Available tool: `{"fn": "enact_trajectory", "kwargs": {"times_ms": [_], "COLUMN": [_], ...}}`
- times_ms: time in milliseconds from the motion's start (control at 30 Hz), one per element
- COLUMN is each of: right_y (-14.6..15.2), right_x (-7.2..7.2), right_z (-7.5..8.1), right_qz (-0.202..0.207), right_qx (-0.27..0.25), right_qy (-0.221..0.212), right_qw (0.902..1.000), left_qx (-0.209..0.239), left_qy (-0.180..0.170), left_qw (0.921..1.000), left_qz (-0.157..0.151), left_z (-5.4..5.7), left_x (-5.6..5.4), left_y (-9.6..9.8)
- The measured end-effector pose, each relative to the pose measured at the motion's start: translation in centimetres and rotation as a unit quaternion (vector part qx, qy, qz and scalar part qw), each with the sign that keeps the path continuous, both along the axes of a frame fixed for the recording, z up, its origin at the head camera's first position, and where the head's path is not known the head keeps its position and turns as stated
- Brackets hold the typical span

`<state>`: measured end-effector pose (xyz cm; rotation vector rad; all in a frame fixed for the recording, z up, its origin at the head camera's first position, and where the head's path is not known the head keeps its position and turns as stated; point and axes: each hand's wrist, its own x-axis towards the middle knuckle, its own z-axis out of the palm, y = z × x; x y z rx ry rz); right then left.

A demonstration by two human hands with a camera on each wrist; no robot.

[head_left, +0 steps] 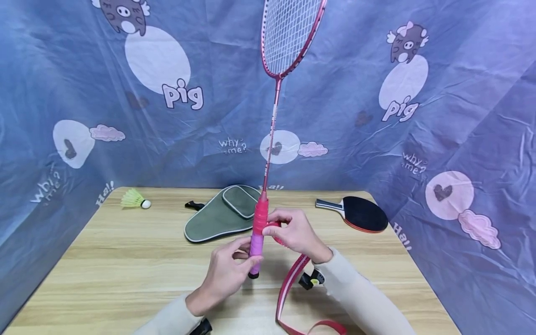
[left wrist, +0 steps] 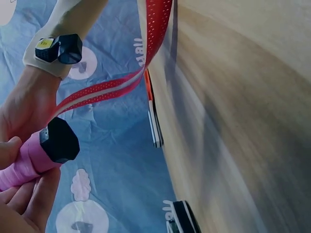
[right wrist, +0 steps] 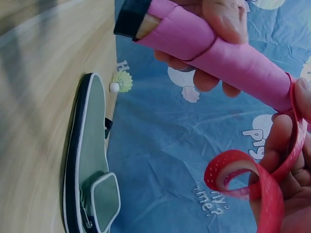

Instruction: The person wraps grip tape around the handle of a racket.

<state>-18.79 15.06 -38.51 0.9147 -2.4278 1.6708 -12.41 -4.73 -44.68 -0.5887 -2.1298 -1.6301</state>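
Observation:
A badminton racket (head_left: 271,135) stands nearly upright over the table, head up. Its handle is pink (right wrist: 233,63) on the lower part and wrapped in red tape (head_left: 261,213) on the upper part. My left hand (head_left: 224,270) holds the pink part just above the black butt cap (left wrist: 60,140), thumb and fingers on opposite sides. At the lower edge of the red wrap, my right hand (head_left: 297,235) pinches a perforated red grip tape (right wrist: 272,194). From there the tape loops and trails down, its paler underside showing, to the table in front.
A green paddle case (head_left: 213,216) lies behind the handle, with a black handle end (head_left: 194,205) beside it. At the back right rests a black table tennis paddle (head_left: 364,214). A yellow shuttlecock (head_left: 136,199) lies back left. Blue printed cloth (head_left: 226,111) hangs around the wooden table (head_left: 125,270).

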Motion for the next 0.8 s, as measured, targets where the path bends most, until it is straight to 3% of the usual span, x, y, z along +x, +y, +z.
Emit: {"fn": "enact_trajectory", "kwargs": {"times_ms": [233, 367, 800], "right_y": [0.1, 0.3, 0.5], "right_x": [-0.1, -0.1, -0.7], "right_z": [0.4, 1.0, 1.3], "right_qz": [0.016, 0.038, 0.089], "right_qx": [0.009, 0.01, -0.021], "right_qy": [-0.057, -0.066, -0.071], "right_qw": [0.9982, 0.9971, 0.9933], "left_qx": [0.011, 0.01, 0.034], "left_qy": [-0.058, -0.082, -0.072], "left_qw": [0.9976, 0.995, 0.9811], "left_qz": [-0.035, -0.056, -0.176], "left_z": [0.5, 0.7, 1.1], "left_x": [-0.1, -0.2, -0.3], "left_y": [-0.7, -1.1, -1.9]}}
